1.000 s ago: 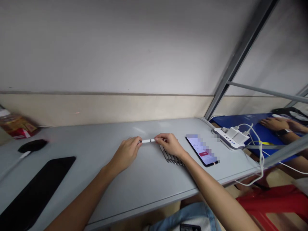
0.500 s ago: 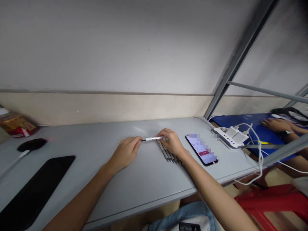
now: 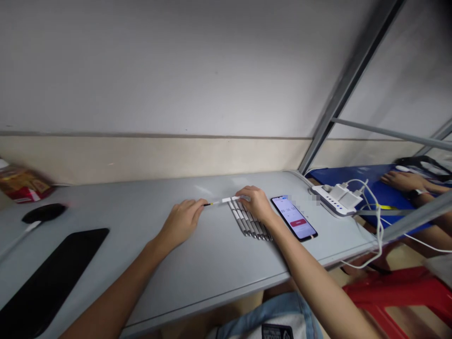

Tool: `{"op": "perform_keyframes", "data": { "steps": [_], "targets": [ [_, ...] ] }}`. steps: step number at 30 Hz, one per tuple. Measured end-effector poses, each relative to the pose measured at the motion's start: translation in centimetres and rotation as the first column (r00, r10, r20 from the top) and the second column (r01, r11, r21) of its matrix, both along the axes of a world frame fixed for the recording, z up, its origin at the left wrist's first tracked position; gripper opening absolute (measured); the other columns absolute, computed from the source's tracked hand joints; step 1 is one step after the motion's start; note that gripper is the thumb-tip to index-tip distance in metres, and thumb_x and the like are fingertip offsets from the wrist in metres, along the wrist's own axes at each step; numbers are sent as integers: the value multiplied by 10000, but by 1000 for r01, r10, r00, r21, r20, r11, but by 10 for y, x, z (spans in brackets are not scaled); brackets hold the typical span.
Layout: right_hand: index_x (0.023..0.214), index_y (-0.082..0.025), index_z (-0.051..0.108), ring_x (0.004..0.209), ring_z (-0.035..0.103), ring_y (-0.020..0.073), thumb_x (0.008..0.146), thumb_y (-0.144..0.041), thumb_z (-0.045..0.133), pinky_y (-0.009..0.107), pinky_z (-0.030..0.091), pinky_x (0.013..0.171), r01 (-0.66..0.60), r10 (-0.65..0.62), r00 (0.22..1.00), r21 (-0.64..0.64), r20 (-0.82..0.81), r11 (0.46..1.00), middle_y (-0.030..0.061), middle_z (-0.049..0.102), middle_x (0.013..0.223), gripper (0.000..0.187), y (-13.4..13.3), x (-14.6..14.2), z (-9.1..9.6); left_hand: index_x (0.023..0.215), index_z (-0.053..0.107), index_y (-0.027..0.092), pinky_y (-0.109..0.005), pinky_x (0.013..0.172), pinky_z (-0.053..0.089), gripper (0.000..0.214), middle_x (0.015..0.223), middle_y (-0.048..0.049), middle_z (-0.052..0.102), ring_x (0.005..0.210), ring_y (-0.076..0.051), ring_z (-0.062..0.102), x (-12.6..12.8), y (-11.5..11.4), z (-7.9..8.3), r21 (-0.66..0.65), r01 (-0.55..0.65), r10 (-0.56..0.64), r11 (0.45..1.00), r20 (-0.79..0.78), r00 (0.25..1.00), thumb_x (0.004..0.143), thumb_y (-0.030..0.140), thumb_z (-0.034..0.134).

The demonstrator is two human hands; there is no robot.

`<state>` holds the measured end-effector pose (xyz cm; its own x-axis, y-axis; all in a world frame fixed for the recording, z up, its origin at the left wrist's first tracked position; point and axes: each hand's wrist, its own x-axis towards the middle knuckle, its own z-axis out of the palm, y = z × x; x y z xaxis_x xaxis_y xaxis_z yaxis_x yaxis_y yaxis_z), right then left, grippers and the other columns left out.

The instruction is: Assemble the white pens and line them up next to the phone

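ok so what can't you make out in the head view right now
All in the head view:
Black piece: its left end is hidden by the left hand.
White pen part: its right end is hidden by the right hand.
Row of pens: partly behind the right hand, so no sure count.
Phone: small print too small.
Bottle: cut by the left edge, label blurred.
Black mat: cut by the left edge.

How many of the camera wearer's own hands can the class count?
2: the left hand, pinching a thin dark piece, and the right hand, holding a white tube near the pens.
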<state>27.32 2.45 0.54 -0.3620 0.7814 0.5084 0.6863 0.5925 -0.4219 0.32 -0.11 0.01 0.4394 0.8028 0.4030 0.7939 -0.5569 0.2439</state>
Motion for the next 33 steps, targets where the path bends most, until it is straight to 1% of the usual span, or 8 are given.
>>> {"op": "perform_keyframes", "data": {
  "steps": [9, 14, 18, 21, 25, 28, 31, 33],
  "targets": [
    [1008, -218, 709, 884, 575, 206, 879, -182, 587, 328, 413, 805, -142, 141, 989, -24, -41, 990, 67, 696, 930, 182, -7, -15, 2, 1085, 581, 239, -361, 851, 441, 288, 1037, -40, 666, 939, -206, 595, 6, -3, 2, -42, 41, -38, 998, 64, 997, 973, 312, 326],
    [1032, -236, 713, 888, 557, 204, 883, -210, 594, 344, 413, 829, -161, 158, 982, -20, -108, 987, 63, 690, 940, 193, -9, -18, 2, 973, 577, 195, -359, 824, 445, 297, 944, -57, 638, 898, -204, 573, 3, -3, 2, -28, 27, -25, 999, 91, 996, 975, 319, 307],
    [1023, -241, 723, 865, 543, 198, 878, -205, 602, 346, 415, 820, -176, 174, 976, 2, -130, 984, 63, 688, 929, 192, -9, -19, 2, 975, 583, 194, -361, 824, 440, 294, 934, -54, 634, 893, -201, 560, 5, -3, 1, -47, 39, -36, 998, 63, 997, 976, 305, 311],
    [1026, -245, 726, 868, 549, 199, 874, -205, 607, 356, 416, 831, -204, 200, 969, -14, -146, 979, 69, 692, 944, 197, -11, -21, 4, 987, 587, 193, -368, 836, 441, 302, 934, -58, 632, 890, -200, 552, 8, -5, 1, -50, 73, -69, 996, 74, 995, 976, 301, 306],
    [1007, -251, 727, 881, 579, 196, 844, -267, 653, 349, 430, 826, -228, 194, 942, -96, -275, 969, 57, 709, 961, 179, -14, -23, 5, 979, 576, 193, -360, 829, 446, 303, 933, -57, 620, 884, -197, 544, 10, -8, 4, -54, 94, -90, 994, 79, 993, 977, 310, 297],
    [982, -220, 720, 825, 594, 182, 821, -354, 667, 304, 443, 738, -234, 134, 911, -221, -390, 947, 54, 709, 909, 217, -15, -24, 5, 974, 571, 195, -355, 823, 442, 286, 910, -49, 609, 868, -194, 535, 10, -9, 7, -39, 97, -94, 994, 76, 993, 975, 310, 309],
    [948, -184, 693, 673, 564, 148, 878, -418, 560, 264, 422, 630, -310, 116, 877, -366, -466, 878, 29, 666, 734, 278, -16, -26, 8, 986, 560, 193, -349, 823, 432, 266, 914, -46, 603, 880, -194, 518, 9, -8, 9, -24, 97, -96, 995, 67, 993, 976, 300, 317],
    [953, -175, 667, 585, 517, 128, 921, -433, 469, 250, 403, 583, -361, 114, 856, -424, -504, 831, 1, 602, 624, 327, -18, -26, 10, 992, 553, 193, -345, 820, 425, 260, 915, -43, 599, 882, -193, 509, 8, -7, 10, -23, 101, -100, 995, 59, 993, 979, 299, 316]
  ]
}}
